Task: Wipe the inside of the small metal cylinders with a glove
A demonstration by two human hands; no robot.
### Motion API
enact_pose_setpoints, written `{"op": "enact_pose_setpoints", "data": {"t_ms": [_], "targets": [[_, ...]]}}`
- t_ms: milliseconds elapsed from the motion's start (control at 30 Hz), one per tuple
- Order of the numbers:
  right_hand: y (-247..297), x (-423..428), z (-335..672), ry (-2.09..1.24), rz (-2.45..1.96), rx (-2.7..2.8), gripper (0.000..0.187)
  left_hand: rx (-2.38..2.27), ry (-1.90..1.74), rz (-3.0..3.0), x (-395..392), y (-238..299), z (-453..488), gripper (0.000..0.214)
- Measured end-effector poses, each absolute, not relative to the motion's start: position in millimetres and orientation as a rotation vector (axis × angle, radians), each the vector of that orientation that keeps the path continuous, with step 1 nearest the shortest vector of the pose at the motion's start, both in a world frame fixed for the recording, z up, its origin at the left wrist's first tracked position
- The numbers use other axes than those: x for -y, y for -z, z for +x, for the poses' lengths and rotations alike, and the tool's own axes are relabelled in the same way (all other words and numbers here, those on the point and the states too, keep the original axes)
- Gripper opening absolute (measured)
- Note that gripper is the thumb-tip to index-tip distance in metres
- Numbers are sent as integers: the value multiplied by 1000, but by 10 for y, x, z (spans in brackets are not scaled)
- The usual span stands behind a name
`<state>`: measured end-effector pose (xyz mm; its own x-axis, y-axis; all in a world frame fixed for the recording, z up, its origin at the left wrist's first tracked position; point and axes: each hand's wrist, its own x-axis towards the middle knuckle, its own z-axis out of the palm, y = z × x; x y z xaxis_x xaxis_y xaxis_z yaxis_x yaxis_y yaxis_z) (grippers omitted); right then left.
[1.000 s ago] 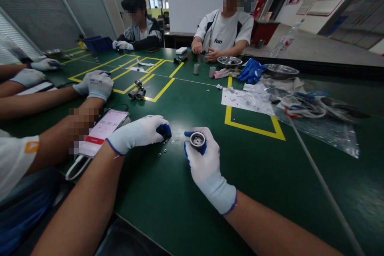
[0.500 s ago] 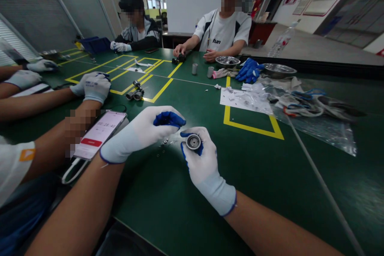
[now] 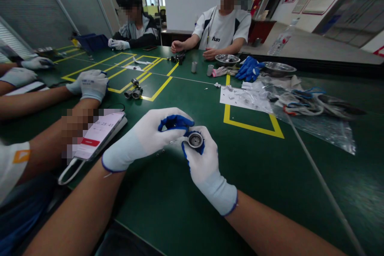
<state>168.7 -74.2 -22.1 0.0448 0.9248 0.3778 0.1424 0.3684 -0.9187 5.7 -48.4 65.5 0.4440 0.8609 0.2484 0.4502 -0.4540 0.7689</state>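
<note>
My right hand (image 3: 201, 156), in a white glove with a blue palm, is wrapped round a round metal cup-shaped part (image 3: 195, 140), its hollow end facing me. Inside its rim I see a recessed face with small details too fine to name. My left hand (image 3: 162, 128), gloved alike, is bent in a pinch with its fingertips at the left edge of that part. Whatever the left fingers hold, if anything, is hidden. Below the left hand a few tiny rings (image 3: 160, 153) lie on the green table (image 3: 168, 208).
To the left are a phone (image 3: 99, 134) with a cable and a neighbour's gloved hands (image 3: 93, 84). Joined metal cylinders (image 3: 134, 90) stand beyond. Right of centre lie white paper (image 3: 240, 98) with small bits, a plastic bag (image 3: 327, 130) and gloves (image 3: 249, 69). Two people sit opposite.
My left hand has moved right, bringing its fingertips to the metal part. My right hand keeps its hold, almost still. The person opposite has lifted a hand off a dark object.
</note>
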Motion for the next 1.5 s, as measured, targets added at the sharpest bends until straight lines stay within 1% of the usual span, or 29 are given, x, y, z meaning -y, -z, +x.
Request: {"op": "enact_pose_setpoints", "data": {"t_ms": [100, 267, 433, 833, 1033, 1267, 1500], "targets": [[212, 741, 1693, -821, -1048, 1416, 8, -1052, -845, 2054, 496, -650, 63, 21], [201, 739, 1695, -800, -1050, 1416, 6, -1113, -891, 2012, 503, -668, 55, 29], [194, 748, 1687, -812, -1042, 1428, 5, -1097, -908, 2042, 512, -697, 46, 18], [152, 764, 1713, -854, -1054, 1472, 3, -1056, -811, 2077, 558, -720, 73, 12], [179, 759, 1697, -860, -1036, 1441, 7, -1059, -782, 1999, 545, -708, 91, 18], [169, 757, 1708, -855, -1045, 1472, 3, -1049, -802, 2084, 538, -710, 98, 13], [136, 773, 1699, -877, -1047, 1527, 7, -1025, -795, 2162, 527, -655, 98, 9]]}}
